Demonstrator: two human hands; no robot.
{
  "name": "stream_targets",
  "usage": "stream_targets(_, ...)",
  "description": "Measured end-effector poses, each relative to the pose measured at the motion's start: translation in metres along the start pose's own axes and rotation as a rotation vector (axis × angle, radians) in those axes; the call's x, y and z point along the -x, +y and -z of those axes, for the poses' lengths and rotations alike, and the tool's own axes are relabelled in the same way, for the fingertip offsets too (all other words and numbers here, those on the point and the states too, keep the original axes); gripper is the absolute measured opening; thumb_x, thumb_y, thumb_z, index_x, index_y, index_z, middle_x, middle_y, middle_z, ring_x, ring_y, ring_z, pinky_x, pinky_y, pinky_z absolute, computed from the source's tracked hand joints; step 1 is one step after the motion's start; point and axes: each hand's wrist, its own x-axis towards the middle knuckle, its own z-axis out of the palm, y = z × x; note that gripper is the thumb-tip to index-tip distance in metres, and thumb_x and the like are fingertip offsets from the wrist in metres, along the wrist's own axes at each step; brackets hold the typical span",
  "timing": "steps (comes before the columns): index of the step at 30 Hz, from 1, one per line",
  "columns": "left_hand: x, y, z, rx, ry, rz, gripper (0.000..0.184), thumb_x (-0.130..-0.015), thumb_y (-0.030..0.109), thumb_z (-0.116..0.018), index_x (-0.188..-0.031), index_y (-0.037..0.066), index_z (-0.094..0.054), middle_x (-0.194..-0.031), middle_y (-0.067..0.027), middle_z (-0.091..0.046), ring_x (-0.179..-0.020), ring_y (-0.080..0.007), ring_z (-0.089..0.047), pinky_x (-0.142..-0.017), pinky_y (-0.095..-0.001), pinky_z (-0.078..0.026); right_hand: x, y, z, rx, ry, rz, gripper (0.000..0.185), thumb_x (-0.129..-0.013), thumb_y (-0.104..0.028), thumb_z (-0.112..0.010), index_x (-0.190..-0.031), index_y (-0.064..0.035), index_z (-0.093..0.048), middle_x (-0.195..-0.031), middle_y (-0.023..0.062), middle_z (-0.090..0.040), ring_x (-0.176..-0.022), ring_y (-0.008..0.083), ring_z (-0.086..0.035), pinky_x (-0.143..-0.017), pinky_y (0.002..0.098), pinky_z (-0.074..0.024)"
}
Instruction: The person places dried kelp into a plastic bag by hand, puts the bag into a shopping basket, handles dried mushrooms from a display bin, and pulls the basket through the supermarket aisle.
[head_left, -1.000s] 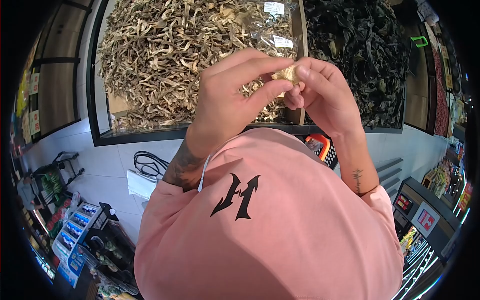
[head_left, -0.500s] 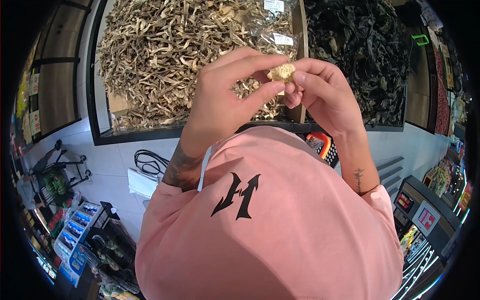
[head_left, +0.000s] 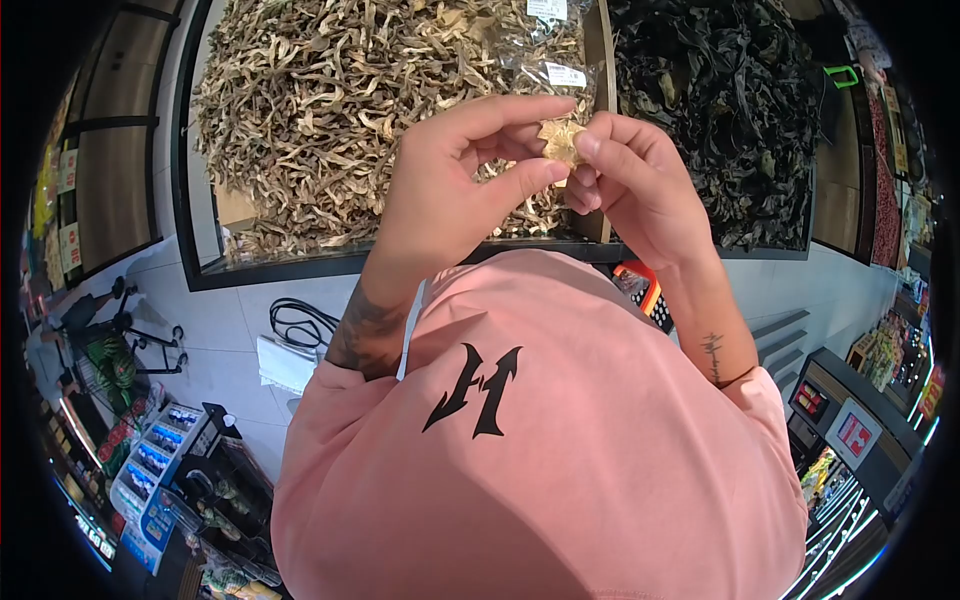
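Observation:
A pale yellow, ruffled dried piece (head_left: 560, 143) is pinched between the thumb and fingers of my right hand (head_left: 640, 180). On its other side is my left hand (head_left: 440, 185), thumb tip against the lower edge of the piece and index finger stretched out above, apart from it. The other left fingers are partly hidden behind. Both hands are over a bin of brown dried strips (head_left: 320, 110), close to the wooden divider (head_left: 603, 70). Plastic packs with white labels (head_left: 565, 75) lie on the strips just beyond my fingers.
Right of the divider is a bin of black dried pieces (head_left: 745, 130). A black rim (head_left: 290, 268) runs along the near side. An orange-handled basket (head_left: 650, 290) stands below. White bags with black cords (head_left: 285, 362) are at lower left, near a wheeled cart (head_left: 150, 340).
My left index finger has lifted away from the dried piece, which has turned and shifted slightly left in my right fingers. The cart at the left has moved slightly right.

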Motion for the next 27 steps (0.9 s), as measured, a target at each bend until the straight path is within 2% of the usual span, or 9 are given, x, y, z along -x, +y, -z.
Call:
stream_targets(5, -0.0016, -0.0034, -0.0033, 0.203, -0.009, 0.015, 0.045, -0.08, -0.004, -0.075, -0.123, -0.001, -0.063, -0.092, -0.002, -0.063, -0.087, -0.008, -0.06, -0.08, -0.0222, -0.052, 0.0, 0.0009, 0.0009, -0.058, 0.007, -0.02, 0.016, -0.093, -0.016, -0.066, -0.085, -0.0021, -0.064, -0.071, 0.0014, -0.06, -0.062, 0.0101, -0.055, -0.058, 0.024, -0.0448)
stream_targets(7, -0.0013, -0.0044, -0.0048, -0.115, 0.033, -0.107, 0.043, -0.078, -0.002, -0.077, -0.119, 0.001, -0.066, -0.096, -0.0039, -0.065, -0.086, -0.0099, -0.061, -0.079, -0.0237, -0.052, -0.0003, 0.0018, 0.0023, -0.033, 0.019, -0.003, 0.017, -0.093, -0.017, -0.066, -0.084, -0.0021, -0.064, -0.071, 0.0015, -0.06, -0.062, 0.0101, -0.055, -0.058, 0.0238, -0.0446)
stream_targets(8, -0.0018, -0.0043, -0.0044, -0.115, 0.032, -0.106, 0.043, -0.078, -0.002, -0.077, -0.119, 0.001, -0.066, -0.096, -0.0039, -0.065, -0.086, -0.0099, -0.061, -0.079, -0.0237, -0.052, -0.0001, 0.0022, 0.0028, -0.007, 0.03, 0.012, 0.017, -0.093, -0.017, -0.066, -0.084, -0.0021, -0.064, -0.071, 0.0016, -0.06, -0.062, 0.01, -0.055, -0.058, 0.0237, -0.0445)
stream_targets(10, -0.003, -0.0039, -0.0031, -0.296, 0.027, -0.244, 0.038, -0.076, 0.001, -0.078, -0.114, 0.003, -0.07, -0.097, -0.0059, -0.067, -0.085, -0.0128, -0.063, -0.075, -0.0252, -0.051, 0.0011, 0.0024, 0.0029, -0.003, 0.028, 0.011, 0.017, -0.093, -0.017, -0.066, -0.085, -0.0018, -0.064, -0.072, 0.0018, -0.061, -0.062, 0.0099, -0.055, -0.059, 0.0235, -0.0444)
stream_targets(13, -0.0042, -0.0039, -0.0037, -0.391, 0.043, -0.27, 0.034, -0.076, 0.002, -0.078, -0.109, 0.004, -0.073, -0.094, -0.0071, -0.068, -0.084, -0.0151, -0.063, -0.073, -0.0255, -0.05, 0.0027, 0.0006, 0.0028, 0.012, 0.021, 0.009, 0.017, -0.093, -0.017, -0.066, -0.086, -0.0012, -0.065, -0.073, 0.0023, -0.061, -0.063, 0.0097, -0.055, -0.059, 0.0232, -0.0445)
stream_targets(27, -0.0046, -0.0029, -0.0074, -0.413, 0.027, -0.252, 0.027, -0.077, 0.0, -0.075, -0.104, 0.003, -0.072, -0.091, -0.0083, -0.067, -0.082, -0.0174, -0.064, -0.072, -0.027, -0.05, 0.0085, 0.0049, 0.0091, 0.055, 0.032, 0.023, 0.014, -0.088, -0.009, -0.07, -0.097, 0.0016, -0.068, -0.083, 0.0044, -0.067, -0.069, 0.0091, -0.058, -0.065, 0.0232, -0.0475)
